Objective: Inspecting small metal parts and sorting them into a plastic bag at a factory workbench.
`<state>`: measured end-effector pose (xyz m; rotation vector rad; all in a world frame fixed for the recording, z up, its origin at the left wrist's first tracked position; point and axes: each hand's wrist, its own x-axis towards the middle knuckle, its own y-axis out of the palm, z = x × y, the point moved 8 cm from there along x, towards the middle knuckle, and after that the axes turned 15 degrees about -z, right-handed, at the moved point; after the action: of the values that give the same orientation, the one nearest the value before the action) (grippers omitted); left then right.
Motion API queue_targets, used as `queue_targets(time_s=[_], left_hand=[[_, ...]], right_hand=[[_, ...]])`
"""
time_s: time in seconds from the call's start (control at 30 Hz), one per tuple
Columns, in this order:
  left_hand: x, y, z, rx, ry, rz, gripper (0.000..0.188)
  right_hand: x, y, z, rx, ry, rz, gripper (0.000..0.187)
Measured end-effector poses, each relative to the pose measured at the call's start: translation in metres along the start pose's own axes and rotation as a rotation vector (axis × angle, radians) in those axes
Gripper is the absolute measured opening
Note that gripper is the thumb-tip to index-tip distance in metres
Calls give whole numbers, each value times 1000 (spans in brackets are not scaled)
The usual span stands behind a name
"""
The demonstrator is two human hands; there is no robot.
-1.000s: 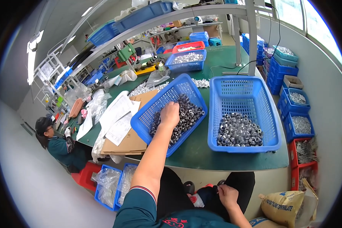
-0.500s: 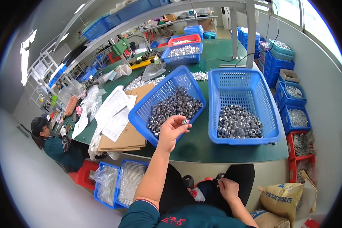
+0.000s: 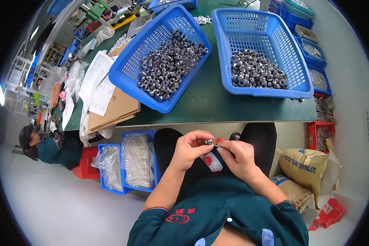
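Observation:
Above my lap, my left hand (image 3: 188, 151) pinches a small shiny metal nut (image 3: 209, 142) between thumb and fingertips. Close against it, my right hand (image 3: 238, 156) is closed on a thin dark rod-like tool (image 3: 220, 146), whose tip points at the nut; its exact kind is too small to tell. On the table ahead, a tilted blue basket (image 3: 164, 107) holds a heap of dark metal nuts (image 3: 166, 67). A second blue basket (image 3: 270, 92) to its right holds more of the same nuts (image 3: 256, 71).
Cardboard sheets (image 3: 110, 112) and papers (image 3: 98, 82) lie on the green table (image 3: 217, 110) at left. Below stand blue crates (image 3: 138, 164) of bagged parts. A seated co-worker (image 3: 49, 143) is at far left. Sacks (image 3: 303, 170) and red bins (image 3: 317, 135) stand at right.
My left hand has come back from over the left basket to my lap, carrying the nut. My right hand has risen to meet it with the thin tool. The view has tilted down.

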<state>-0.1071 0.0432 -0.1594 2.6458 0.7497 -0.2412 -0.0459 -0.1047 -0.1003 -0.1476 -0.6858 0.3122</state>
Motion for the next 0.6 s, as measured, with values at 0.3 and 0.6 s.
queue_targets(time_s=[0.3, 0.6], left_hand=[[-17, 6, 1, 82, 47, 103, 25], [-20, 8, 5, 119, -24, 168, 31]], right_hand=[[-19, 1, 9, -72, -31, 2, 11], [-22, -3, 7, -97, -44, 11, 11]])
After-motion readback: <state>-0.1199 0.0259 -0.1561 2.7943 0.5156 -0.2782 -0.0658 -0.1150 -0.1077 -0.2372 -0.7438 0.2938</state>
